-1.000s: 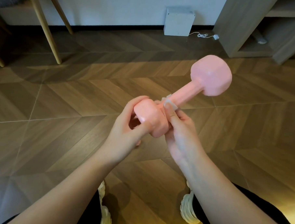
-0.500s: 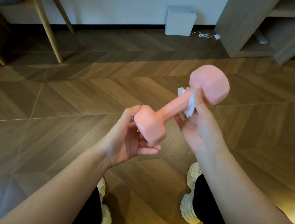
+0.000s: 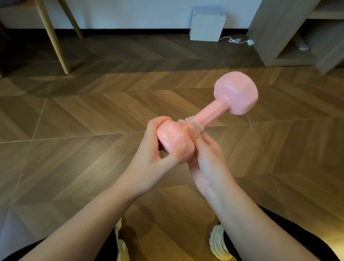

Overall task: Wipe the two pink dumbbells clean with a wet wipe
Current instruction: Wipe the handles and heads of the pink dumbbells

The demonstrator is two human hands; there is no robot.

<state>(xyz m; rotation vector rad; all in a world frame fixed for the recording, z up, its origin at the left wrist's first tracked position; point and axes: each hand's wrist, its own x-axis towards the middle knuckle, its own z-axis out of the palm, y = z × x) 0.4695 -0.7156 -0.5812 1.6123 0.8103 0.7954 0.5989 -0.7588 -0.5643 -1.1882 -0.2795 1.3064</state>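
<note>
Two slanted wooden legs (image 3: 52, 37) stand on the herringbone wood floor (image 3: 48, 116) at the far left, by the wall. Toward the middle, the left hand (image 3: 149, 167) grips the near head of a pink dumbbell (image 3: 208, 117). Its fingers curl over the top of the head and its thumb presses across the lower face, so the head sits clamped between them, with raised lettering showing on the facet that faces up.

The dumbbell is held in the air above the floor and slants up and to the right, away from the body. Just right of the near head, a white wet wipe (image 3: 183, 121) is wrapped round the handle, and only its crumpled edges show. The right hand (image 3: 208, 164) pinches the wipe against the handle. Its thumb lies on top, while its fingers close round from underneath, mostly hidden. The two hands sit just beside each other, almost touching. The far head hangs free, with nothing touching it.

Further right, a white box (image 3: 208, 24) stands against the wall with a white cable (image 3: 236, 41) trailing from it, and a wooden shelf unit (image 3: 271, 27) fills the corner. Pale shoes (image 3: 219, 244) show below the forearms.
</note>
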